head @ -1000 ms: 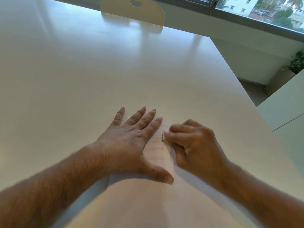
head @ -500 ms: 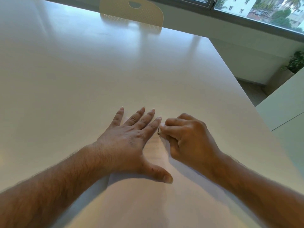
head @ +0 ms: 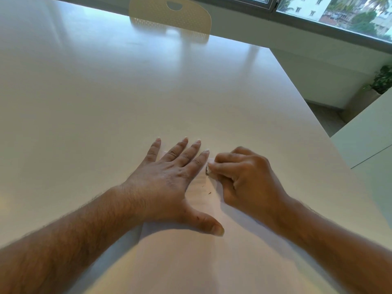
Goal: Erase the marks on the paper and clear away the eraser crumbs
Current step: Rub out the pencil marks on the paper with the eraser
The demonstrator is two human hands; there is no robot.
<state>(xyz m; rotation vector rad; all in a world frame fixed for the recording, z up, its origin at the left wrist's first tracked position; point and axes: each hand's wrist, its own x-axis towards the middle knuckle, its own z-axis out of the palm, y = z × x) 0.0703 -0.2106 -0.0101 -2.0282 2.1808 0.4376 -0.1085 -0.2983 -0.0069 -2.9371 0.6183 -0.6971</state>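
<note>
Head view, hands: the person's left hand [head: 169, 179] is lying flat with fingers straight and spread, pressing the paper [head: 203, 200] down onto the white table [head: 106, 92]. The right hand [head: 244, 177] is curling its fingers and thumb tight around a small white eraser [head: 208, 171]; only the eraser's soiled tip is showing past the fingertips.

Head view, key relation: the eraser tip is sitting just beside the left index fingertip, at the far part of the sheet. The marks still to be rubbed appear to lie on the strip of paper between the two hands, nearer the person than the eraser tip. The right hand is the nearer one to that strip and is carrying the tool.

Head view, paper: the sheet's long axis is running from the person outward, tilted slightly right. Faint grey lines are showing on it; too faint to read.

Head view, crumbs: a few dark eraser crumbs [head: 209, 193] are lying on the paper, just on the near side of the eraser and apart from both hands.

Judgement, stage: erasing looks to be under way; crumb clearing is not yet done.

Judgement, next move: strokes toward the person, with the left hand holding the sheet against creasing.

Surroundings: a perforated cream chair back [head: 169, 13] is standing at the far table edge.
</note>
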